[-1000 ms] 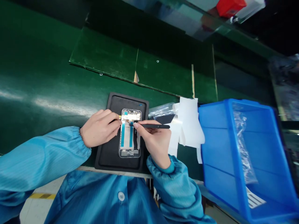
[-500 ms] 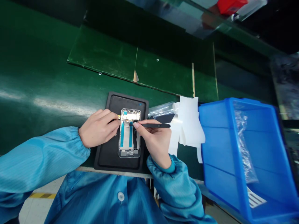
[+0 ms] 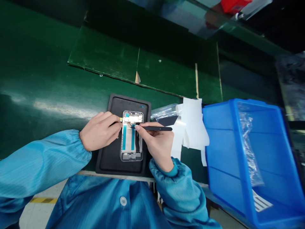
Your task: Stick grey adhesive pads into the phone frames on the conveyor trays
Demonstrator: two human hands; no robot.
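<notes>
An opened phone (image 3: 129, 136) lies face-down on a black tray (image 3: 107, 159), its circuit board showing at the top and two blue strips below. My left hand (image 3: 101, 132) is closed, thumb and fingers gripping the phone's left edge. A small yellow piece (image 3: 121, 120) shows at those fingertips; what it is I cannot tell. In my right hand (image 3: 158, 141) is a pair of black tweezers (image 3: 157, 128), held almost level, with the tip over the phone just below the board. The fingers partly cover the phone's right edge.
White paper sheets (image 3: 194, 124) and a clear plastic bag (image 3: 166, 110) lie right of the tray. Farther right stands a blue bin (image 3: 226, 152) with clear plastic wrap (image 3: 251, 152) inside. A raised green board (image 3: 164, 73) crosses the green bench behind.
The view has shifted very slightly. Both hands keep nearly the same positions, with the tweezers' tip still over the phone.
</notes>
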